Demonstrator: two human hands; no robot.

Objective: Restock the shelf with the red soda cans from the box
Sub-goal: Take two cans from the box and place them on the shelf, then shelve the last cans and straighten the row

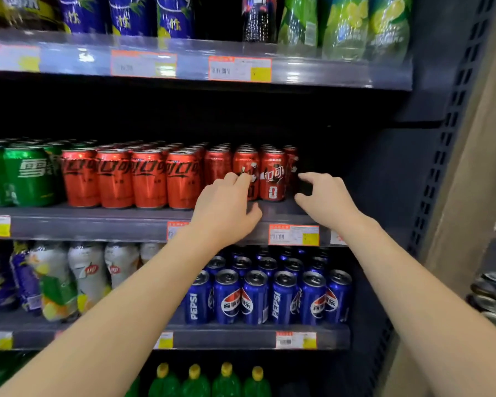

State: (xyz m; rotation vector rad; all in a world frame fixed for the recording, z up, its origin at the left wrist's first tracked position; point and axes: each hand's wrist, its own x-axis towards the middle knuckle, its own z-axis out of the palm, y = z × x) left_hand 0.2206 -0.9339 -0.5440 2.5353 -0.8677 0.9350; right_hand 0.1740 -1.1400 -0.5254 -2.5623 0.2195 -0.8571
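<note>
Hands at the red soda cans.
The left hand touched the zero-marked can's left neighbour, grip unclear; the right hand hovered right of it, half-open, empty.

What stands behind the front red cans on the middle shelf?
More red cans stand in rows behind the front red cans; only their tops show. How far back the rows go is lost in the dark.
</note>
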